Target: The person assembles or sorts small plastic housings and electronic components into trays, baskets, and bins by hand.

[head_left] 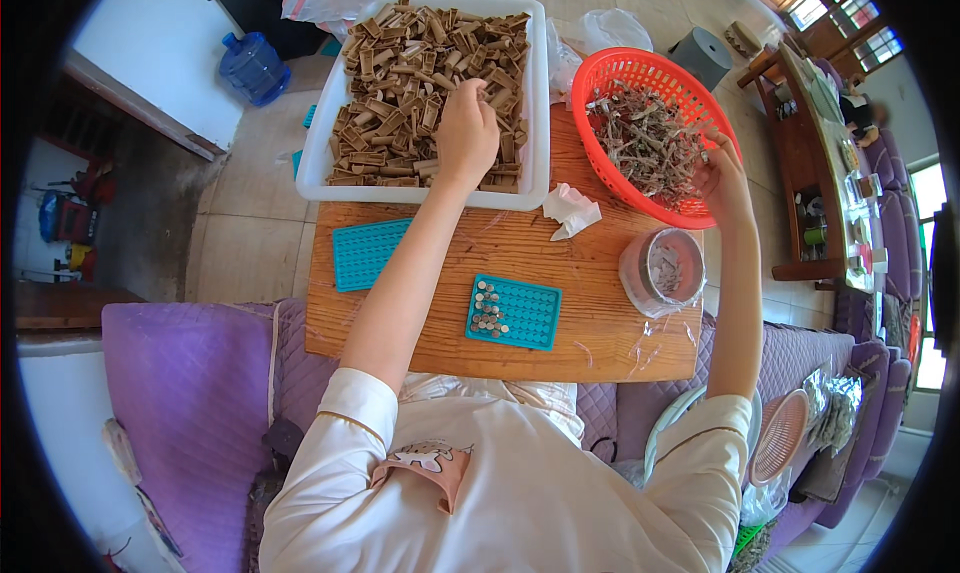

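Observation:
My left hand (468, 133) reaches over the white plastic tray (425, 199), its fingers curled down among the short brown half-tube pieces (385, 138). What lies between those fingertips is hidden. At the right side of the red perforated basket (645, 205), my right hand (722, 178) has its fingers bent inward over the rim, against the grey-brown dried strips (640, 138). I cannot make out what its fingers hold. In front of me a teal tray with small hollows (530, 313) carries several small round pieces (488, 318) at its left side.
A second teal tray (365, 258) lies partly behind my left forearm. A crumpled tissue (572, 211) and a clear tub (640, 283) with scraps stand on the wooden table (430, 348). A blue water bottle (252, 70) is on the floor. Purple sofa seats (185, 393) flank me.

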The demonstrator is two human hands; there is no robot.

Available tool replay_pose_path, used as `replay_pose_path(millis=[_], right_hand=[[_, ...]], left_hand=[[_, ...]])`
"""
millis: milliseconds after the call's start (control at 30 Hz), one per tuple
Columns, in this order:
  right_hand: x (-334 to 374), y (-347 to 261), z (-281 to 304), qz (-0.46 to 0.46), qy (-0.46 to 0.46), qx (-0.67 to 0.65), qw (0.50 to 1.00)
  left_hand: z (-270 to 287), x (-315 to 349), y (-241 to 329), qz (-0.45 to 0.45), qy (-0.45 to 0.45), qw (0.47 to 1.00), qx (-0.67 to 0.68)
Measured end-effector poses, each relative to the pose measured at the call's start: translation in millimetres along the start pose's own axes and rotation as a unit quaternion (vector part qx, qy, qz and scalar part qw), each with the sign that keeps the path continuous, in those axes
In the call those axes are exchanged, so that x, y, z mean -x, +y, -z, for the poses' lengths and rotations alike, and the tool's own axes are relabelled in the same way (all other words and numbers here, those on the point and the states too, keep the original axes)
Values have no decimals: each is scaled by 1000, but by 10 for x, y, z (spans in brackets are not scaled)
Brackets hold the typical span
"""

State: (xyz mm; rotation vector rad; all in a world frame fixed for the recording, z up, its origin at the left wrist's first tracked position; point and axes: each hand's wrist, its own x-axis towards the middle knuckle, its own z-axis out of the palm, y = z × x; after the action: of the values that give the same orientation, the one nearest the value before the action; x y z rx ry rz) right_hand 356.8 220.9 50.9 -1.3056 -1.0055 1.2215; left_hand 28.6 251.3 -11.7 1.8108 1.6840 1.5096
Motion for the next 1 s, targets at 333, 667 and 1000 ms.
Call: replay_pose_path(millis=[333, 667, 1000], right_hand=[[1576, 251, -1228, -113, -134, -193, 965], [2011, 271, -1548, 297, -90, 305, 900], [2092, 352, -1681, 265, -46, 236, 934]], left_hand=[[605, 1232, 1043, 14, -187, 945, 268], [1071, 1637, 1076, 138, -168, 931, 294], [1190, 1694, 940, 280, -236, 816, 447]])
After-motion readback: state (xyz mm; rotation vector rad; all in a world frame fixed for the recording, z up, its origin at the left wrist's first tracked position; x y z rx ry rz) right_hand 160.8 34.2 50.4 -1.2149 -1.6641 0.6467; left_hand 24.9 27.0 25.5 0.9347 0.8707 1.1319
